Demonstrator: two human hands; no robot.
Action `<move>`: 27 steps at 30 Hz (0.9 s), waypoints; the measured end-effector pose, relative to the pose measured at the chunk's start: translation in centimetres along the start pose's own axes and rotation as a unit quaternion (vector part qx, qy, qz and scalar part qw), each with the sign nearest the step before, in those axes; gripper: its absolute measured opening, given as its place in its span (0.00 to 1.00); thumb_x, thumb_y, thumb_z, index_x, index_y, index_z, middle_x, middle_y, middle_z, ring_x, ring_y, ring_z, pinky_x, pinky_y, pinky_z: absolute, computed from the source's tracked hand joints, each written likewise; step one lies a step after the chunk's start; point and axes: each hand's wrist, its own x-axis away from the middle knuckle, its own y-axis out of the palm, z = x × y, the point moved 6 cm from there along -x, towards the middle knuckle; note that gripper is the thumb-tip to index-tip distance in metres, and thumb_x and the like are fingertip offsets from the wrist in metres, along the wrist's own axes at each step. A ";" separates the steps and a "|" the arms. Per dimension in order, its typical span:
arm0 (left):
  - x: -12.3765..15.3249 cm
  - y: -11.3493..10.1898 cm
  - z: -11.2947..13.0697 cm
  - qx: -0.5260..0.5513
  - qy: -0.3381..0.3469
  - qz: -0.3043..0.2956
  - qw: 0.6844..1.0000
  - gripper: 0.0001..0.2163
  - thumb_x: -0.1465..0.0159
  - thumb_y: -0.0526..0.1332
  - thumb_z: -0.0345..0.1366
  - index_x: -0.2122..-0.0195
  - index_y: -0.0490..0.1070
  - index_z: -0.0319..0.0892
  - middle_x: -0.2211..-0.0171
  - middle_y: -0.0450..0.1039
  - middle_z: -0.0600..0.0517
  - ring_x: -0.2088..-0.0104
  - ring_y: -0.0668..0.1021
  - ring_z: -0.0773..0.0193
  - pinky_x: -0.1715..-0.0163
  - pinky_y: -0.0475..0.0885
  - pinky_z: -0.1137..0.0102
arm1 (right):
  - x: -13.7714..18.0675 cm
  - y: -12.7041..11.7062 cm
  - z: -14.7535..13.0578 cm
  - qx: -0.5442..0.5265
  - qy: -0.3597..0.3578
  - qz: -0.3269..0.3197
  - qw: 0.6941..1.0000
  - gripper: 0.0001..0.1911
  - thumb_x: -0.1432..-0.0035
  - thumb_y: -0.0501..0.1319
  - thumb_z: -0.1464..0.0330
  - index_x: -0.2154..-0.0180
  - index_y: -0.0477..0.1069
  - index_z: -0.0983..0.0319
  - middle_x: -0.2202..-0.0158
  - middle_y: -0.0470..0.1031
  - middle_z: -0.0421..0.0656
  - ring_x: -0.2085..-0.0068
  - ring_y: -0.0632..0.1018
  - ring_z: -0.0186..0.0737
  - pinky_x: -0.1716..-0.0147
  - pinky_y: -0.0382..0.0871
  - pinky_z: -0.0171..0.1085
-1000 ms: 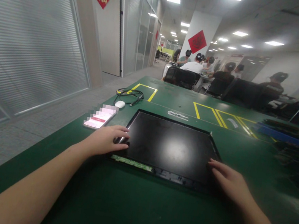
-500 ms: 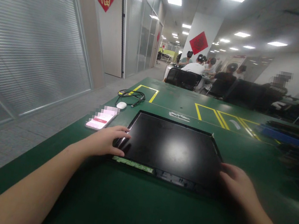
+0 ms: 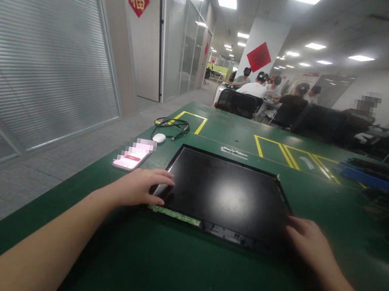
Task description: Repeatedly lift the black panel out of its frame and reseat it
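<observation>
A black LCD screen panel (image 3: 203, 182) lies face up on the green table (image 3: 173, 267). A strip of green circuit board (image 3: 174, 215) runs along the left part of its near edge; the rest of that edge is black. My left hand (image 3: 140, 187) grips the panel's near left corner, fingertips over the left side and thumb at the front. At the opposite side, my right hand (image 3: 311, 241) holds the right edge, with the fingers bent against it and some of them hidden.
Left of the panel lie a lit phone (image 3: 132, 154), a white mouse-like object (image 3: 159, 138) and a coiled black cable (image 3: 173, 126). White strips (image 3: 234, 152) sit beyond the panel. Yellow tape (image 3: 274, 141) marks the far tabletop. A blue tray (image 3: 380, 179) with dark parts stands right. Several people sit behind.
Both hands keep their places on the panel's edges. The whole view has shifted only very slightly; nothing was taken up or let go.
</observation>
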 end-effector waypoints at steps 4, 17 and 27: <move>0.1 0.0 0.2 0.003 0.001 -0.007 1.000 0.20 0.40 0.67 0.40 0.45 0.74 0.51 0.35 0.67 0.50 0.42 0.75 0.50 0.47 0.70 0.62 | 0.0 0.2 0.0 0.009 0.000 -0.009 1.000 0.26 0.46 0.54 0.58 0.54 0.81 0.65 0.51 0.77 0.57 0.49 0.79 0.56 0.48 0.72 0.50; 0.1 0.2 0.8 -0.026 0.008 -0.022 0.999 0.14 0.37 0.65 0.37 0.50 0.75 0.48 0.34 0.65 0.47 0.42 0.76 0.51 0.49 0.71 0.62 | -0.1 0.4 0.1 0.037 0.043 -0.059 0.997 0.27 0.42 0.53 0.60 0.47 0.77 0.67 0.45 0.74 0.56 0.45 0.76 0.55 0.46 0.70 0.47; -0.3 0.6 -0.4 0.003 -0.003 0.011 1.000 0.15 0.39 0.66 0.40 0.50 0.76 0.47 0.36 0.68 0.46 0.41 0.74 0.49 0.45 0.70 0.59 | 0.1 0.1 0.2 0.051 0.060 -0.062 0.995 0.26 0.41 0.53 0.60 0.46 0.77 0.63 0.43 0.74 0.53 0.45 0.76 0.55 0.50 0.72 0.47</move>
